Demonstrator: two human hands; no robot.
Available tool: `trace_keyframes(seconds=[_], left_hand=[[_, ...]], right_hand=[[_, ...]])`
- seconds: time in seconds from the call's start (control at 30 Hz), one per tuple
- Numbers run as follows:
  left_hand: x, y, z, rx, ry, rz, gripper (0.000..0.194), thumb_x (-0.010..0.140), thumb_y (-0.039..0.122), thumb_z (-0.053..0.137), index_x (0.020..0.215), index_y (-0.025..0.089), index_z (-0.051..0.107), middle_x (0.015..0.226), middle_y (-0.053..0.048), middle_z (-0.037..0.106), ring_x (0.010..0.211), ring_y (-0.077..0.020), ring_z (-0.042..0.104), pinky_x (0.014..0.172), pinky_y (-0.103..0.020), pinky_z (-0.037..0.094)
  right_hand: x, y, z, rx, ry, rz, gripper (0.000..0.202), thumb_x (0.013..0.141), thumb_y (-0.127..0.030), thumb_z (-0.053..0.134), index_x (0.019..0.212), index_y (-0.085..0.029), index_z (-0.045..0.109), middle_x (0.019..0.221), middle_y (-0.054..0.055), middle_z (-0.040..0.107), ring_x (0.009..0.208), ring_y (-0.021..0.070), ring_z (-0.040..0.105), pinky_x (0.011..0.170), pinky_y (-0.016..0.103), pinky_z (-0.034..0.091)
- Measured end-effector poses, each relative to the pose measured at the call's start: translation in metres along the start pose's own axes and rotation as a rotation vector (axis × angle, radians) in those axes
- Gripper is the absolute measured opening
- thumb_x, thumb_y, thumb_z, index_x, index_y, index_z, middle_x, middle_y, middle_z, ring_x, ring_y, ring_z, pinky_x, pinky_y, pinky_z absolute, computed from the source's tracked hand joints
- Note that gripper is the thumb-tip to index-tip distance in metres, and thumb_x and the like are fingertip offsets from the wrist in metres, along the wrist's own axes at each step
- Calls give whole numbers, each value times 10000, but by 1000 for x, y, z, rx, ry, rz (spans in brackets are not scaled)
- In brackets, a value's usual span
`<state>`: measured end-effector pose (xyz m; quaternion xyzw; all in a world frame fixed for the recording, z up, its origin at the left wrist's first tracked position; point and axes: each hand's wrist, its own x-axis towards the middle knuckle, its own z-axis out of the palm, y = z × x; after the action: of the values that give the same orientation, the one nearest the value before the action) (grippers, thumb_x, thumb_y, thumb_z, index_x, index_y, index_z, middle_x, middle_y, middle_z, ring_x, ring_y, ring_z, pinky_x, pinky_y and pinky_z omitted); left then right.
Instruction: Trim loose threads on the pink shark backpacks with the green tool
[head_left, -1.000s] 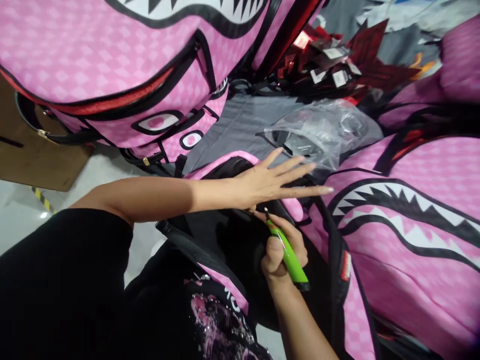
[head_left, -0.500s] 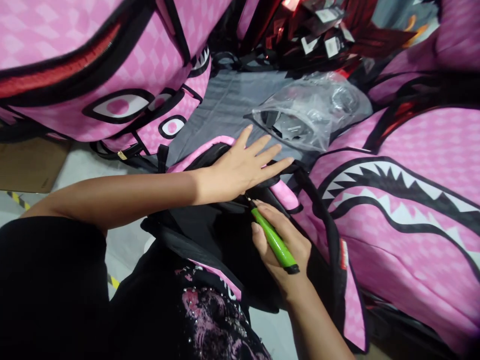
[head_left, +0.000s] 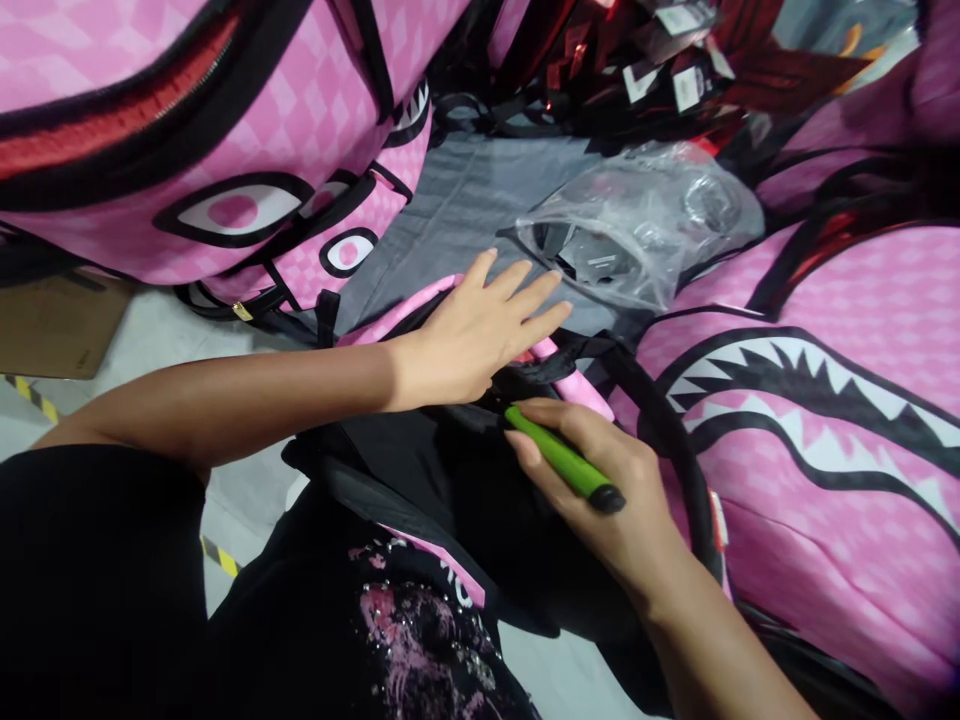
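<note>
My left hand [head_left: 484, 330] lies flat with fingers spread on a black and pink bag [head_left: 427, 450] in front of me. In my right hand [head_left: 607, 470] is a green marker pen [head_left: 559, 455] with a black end. Its front end points at the bag's dark fabric just below my left palm; I cannot tell whether the tip touches. A pink edge and a black strap [head_left: 660, 400] of the bag show around my hands.
Beyond my left hand, a clear plastic bag [head_left: 637, 225] with small dark pieces rests on grey fabric [head_left: 457, 200]. Pink backpacks with printed eyes [head_left: 236, 210] stand at left, others with printed shark teeth [head_left: 825, 370] at right. Red and black items with white tags [head_left: 686, 88] are behind.
My right hand and the green marker pen have shifted right, and the pen lies at a flatter angle. My left hand stays spread on the bag. The view has moved slightly.
</note>
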<state>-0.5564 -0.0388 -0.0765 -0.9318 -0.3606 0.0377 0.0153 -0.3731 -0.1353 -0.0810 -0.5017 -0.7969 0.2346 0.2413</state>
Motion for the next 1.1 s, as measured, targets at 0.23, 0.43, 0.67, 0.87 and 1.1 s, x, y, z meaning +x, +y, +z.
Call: trace_keyframes(seconds=[0.23,0.43,0.67,0.87,1.1], left_hand=[[3,0,5,-30,38,-14,888,786,367,686,1545,176,267,1644,-125,235,1481,-355,266,1200,-518,215],[4,0,5,-29,22,-26,945,754,409,724,1546,185,261,1650,-111,218,1490,-361,244,1218,-514,179],[5,-4,6,-19,6,-22,927,776,441,718,1542,178,267,1646,-130,223,1476,-349,271,1179,-484,265],[2,-2,3,37,-2,-30,899,816,466,684,1551,186,249,1642,-129,232,1466,-350,286,1148,-482,299],[3,1,2,34,-6,-44,904,813,461,684,1550,173,246,1635,-135,252,1456,-350,301,1123,-478,328]], right_hand=[[-20,7,-13,-52,-6,-1,288,893,-248,685,1178,-240,644,1122,59,726,1016,218,688,882,366,562],[4,-1,-2,51,-72,31,196,906,-291,660,1090,-230,687,1016,37,742,914,194,701,829,340,573],[5,7,6,-100,-10,-97,193,920,-234,638,1108,-207,671,1038,59,747,932,204,692,843,359,587],[-4,7,18,-115,91,-134,212,901,-178,657,1113,-186,658,1093,93,736,967,217,685,860,373,589],[-3,6,12,-4,55,-92,226,902,-201,651,1127,-213,670,1076,69,746,982,209,683,856,360,593]])
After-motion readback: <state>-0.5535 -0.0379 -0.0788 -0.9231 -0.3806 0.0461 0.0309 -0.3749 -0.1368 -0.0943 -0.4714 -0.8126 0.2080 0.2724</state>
